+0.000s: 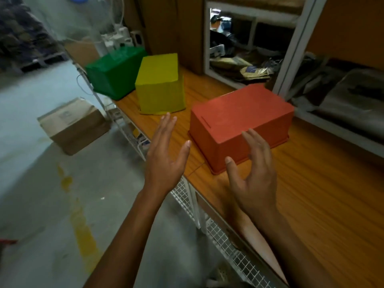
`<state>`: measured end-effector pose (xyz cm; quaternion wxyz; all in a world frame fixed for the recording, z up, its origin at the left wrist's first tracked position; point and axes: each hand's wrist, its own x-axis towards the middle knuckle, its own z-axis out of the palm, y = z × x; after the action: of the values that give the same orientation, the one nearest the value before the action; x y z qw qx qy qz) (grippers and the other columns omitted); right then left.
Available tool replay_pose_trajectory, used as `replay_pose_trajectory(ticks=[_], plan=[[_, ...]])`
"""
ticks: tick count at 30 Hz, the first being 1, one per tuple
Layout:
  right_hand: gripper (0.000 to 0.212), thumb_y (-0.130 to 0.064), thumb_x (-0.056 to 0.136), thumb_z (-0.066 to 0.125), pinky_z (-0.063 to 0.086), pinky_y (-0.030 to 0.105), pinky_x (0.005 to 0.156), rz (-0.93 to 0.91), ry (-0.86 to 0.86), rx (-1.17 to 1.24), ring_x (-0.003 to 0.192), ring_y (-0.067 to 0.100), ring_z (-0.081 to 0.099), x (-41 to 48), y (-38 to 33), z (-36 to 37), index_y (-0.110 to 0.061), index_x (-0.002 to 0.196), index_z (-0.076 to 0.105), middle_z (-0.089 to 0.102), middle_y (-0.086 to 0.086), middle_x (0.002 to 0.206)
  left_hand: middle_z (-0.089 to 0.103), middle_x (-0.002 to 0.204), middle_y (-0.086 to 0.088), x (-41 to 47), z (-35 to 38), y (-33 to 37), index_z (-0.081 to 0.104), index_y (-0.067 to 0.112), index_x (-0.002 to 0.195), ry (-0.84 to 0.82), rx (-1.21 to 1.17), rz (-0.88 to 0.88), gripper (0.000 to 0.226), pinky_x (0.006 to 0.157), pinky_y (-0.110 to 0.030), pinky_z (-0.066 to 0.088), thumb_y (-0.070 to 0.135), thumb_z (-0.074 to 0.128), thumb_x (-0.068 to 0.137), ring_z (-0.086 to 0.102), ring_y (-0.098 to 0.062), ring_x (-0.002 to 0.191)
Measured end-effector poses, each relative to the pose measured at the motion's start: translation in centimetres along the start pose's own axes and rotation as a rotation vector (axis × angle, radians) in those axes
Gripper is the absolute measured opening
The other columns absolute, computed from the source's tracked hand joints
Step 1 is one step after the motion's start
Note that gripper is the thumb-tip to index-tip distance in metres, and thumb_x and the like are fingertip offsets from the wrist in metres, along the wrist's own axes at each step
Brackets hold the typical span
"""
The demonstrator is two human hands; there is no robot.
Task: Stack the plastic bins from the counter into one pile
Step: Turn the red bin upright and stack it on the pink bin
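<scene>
Just ahead, an orange-red rectangular plastic bin (241,113) sits upside down on the wooden counter (311,183), apart from the other two: a yellow plastic bin (160,86), also inverted, further back, and a green plastic bin (112,75) just beside it at the counter's far end. None is stacked yet. The right hand (253,175) hovers at the orange-red bin's near corner, fingers loosely curled, holding nothing. The left hand (164,161) is spread flat to the bin's left — empty too. A brown cardboard box (74,125) lies on the concrete floor beyond.
</scene>
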<state>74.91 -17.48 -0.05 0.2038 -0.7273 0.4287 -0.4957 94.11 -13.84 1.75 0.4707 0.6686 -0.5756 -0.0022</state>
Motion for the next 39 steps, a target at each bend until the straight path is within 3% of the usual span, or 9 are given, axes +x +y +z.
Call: replay_pose_trajectory(ticks=[6, 11, 17, 23, 26, 29, 32, 34, 39], plan=[[0.059, -0.032, 0.09, 0.06, 0.03, 0.029, 0.108, 0.112, 0.074, -0.163, 0.137, 0.022, 0.04, 5.8, 3.5, 2.0, -0.012, 0.144, 0.047, 0.043, 0.013, 0.151, 0.036, 0.159, -0.008, 8.2, 4.5, -2.0, 0.042, 0.01, 0.148, -0.11, -0.02, 0.099, 0.058, 0.117, -0.014, 0.02, 0.033, 0.058, 0.097, 0.027, -0.018, 0.15], [0.058, -0.031, 0.088, 0.062, 0.03, 0.028, 0.104, 0.186, 0.16, -0.258, 0.134, 0.012, 0.034, 8.5, 4.8, 3.3, -0.014, 0.142, 0.049, 0.042, 0.011, 0.152, 0.037, 0.158, -0.008, 14.0, 8.3, -3.5, 0.043, 0.01, 0.148, -0.208, -0.095, 0.189, 0.058, 0.118, -0.037, 0.033, 0.033, 0.057, 0.096, 0.028, -0.019, 0.15], [0.057, -0.045, 0.088, 0.051, 0.032, 0.032, 0.103, 0.393, 0.157, -0.449, 0.141, 0.031, 0.035, 10.5, 7.1, 6.0, -0.017, 0.137, 0.054, 0.033, 0.012, 0.158, 0.03, 0.161, -0.009, 19.8, 13.7, -5.1, 0.042, 0.015, 0.148, -0.491, -0.075, 0.174, 0.057, 0.118, -0.038, 0.025, 0.034, 0.058, 0.096, 0.02, -0.022, 0.152], [0.087, -0.044, 0.087, 0.069, 0.023, 0.04, 0.12, 0.765, 0.155, -0.406, 0.152, 0.032, 0.018, 11.3, 9.1, 8.8, -0.016, 0.156, 0.024, 0.014, 0.016, 0.166, 0.02, 0.165, -0.008, 24.5, 17.6, -7.2, 0.027, 0.021, 0.155, -0.758, -0.029, 0.058, 0.068, 0.118, -0.042, 0.023, 0.043, 0.054, 0.097, 0.017, -0.024, 0.152], [0.087, -0.049, 0.082, 0.074, 0.043, 0.037, 0.106, 0.841, 0.302, -0.227, 0.133, 0.02, 0.048, 11.0, 9.2, 9.3, -0.026, 0.152, 0.029, 0.044, 0.002, 0.15, 0.035, 0.158, -0.01, 25.9, 19.1, -8.2, 0.027, 0.024, 0.155, -0.997, -0.161, -0.208, 0.071, 0.114, -0.046, 0.036, 0.05, 0.056, 0.095, 0.042, -0.028, 0.139], [0.089, -0.061, 0.068, 0.079, 0.054, 0.042, 0.097, 0.969, 0.449, 0.032, 0.111, 0.012, 0.064, 10.6, 9.0, 10.0, -0.033, 0.144, 0.042, 0.061, -0.009, 0.131, 0.064, 0.126, -0.007, 26.0, 19.7, -8.7, 0.045, 0.024, 0.142, -1.211, -0.336, -0.395, 0.054, 0.098, -0.046, 0.052, 0.049, 0.055, 0.095, 0.067, -0.023, 0.105], [0.081, -0.071, 0.065, 0.072, 0.055, 0.05, 0.097, 1.016, 0.477, 0.178, 0.108, 0.014, 0.069, 9.9, 9.8, 11.0, -0.038, 0.135, 0.05, 0.069, -0.008, 0.123, 0.07, 0.109, -0.007, 26.2, 19.6, -8.6, 0.051, 0.028, 0.124, -1.274, -0.418, -0.39, 0.029, 0.089, -0.043, 0.056, 0.043, 0.05, 0.1, 0.07, -0.024, 0.096], [0.076, -0.068, 0.066, 0.072, 0.054, 0.052, 0.097, 1.01, 0.459, 0.179, 0.108, 0.017, 0.07, 10.1, 9.7, 10.9, -0.038, 0.133, 0.052, 0.071, -0.007, 0.121, 0.071, 0.107, -0.008, 26.2, 19.4, -8.5, 0.054, 0.024, 0.125, -1.279, -0.49, -0.415, 0.029, 0.081, -0.037, 0.057, 0.039, 0.049, 0.101, 0.07, -0.023, 0.092], [0.07, -0.064, 0.076, 0.066, 0.055, 0.051, 0.096, 1.023, 0.405, 0.12, 0.107, 0.019, 0.068, 13.8, 5.4, 9.2, -0.037, 0.137, 0.043, 0.066, -0.004, 0.125, 0.074, 0.106, -0.01, 26.0, 18.9, -8.7, 0.062, 0.02, 0.118, -1.3, -0.596, -0.462, 0.031, 0.084, -0.039, 0.058, 0.042, 0.046, 0.102, 0.072, -0.027, 0.096]])
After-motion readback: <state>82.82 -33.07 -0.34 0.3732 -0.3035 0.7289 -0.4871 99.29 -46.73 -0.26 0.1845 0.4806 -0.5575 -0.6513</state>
